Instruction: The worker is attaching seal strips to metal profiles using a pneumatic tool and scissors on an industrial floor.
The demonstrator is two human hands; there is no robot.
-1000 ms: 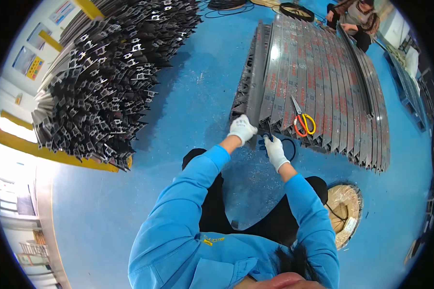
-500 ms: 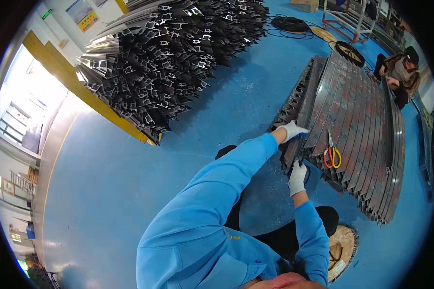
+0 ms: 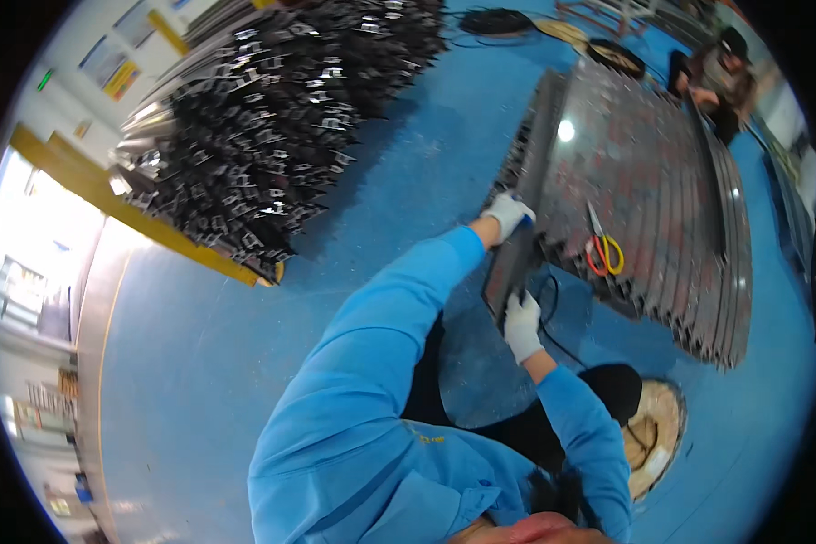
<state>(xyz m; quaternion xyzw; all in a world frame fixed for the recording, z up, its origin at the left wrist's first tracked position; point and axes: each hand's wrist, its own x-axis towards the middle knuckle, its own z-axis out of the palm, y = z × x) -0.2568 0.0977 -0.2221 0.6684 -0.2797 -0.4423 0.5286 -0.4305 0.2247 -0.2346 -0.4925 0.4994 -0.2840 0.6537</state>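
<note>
A long dark grey profile bar (image 3: 519, 257) lies at the left edge of the profile stack (image 3: 639, 181), its near end sticking out toward me. My left hand (image 3: 509, 216), in a white glove with blue at the fingers, grips the bar's left side. Close to the near end, my gloved right hand (image 3: 522, 328) holds the same bar, fingers partly hidden against it. A thin black strip (image 3: 564, 348) loops beside the right hand and runs back toward the round coil (image 3: 648, 435) by my knee. Scissors (image 3: 601, 245) with red and yellow handles lie on the stack.
A large pile of dark profiles (image 3: 245, 136) rests by a yellow beam (image 3: 177, 236) at the left. Beyond the stack, another person (image 3: 718, 82) crouches at the far right. Black coils (image 3: 616, 58) lie on the blue floor (image 3: 218, 363) at the back.
The bar's near end has shifted left and toward me, away from the stack. Both hands moved left with it, still holding on. The whole view has also shifted somewhat.
</note>
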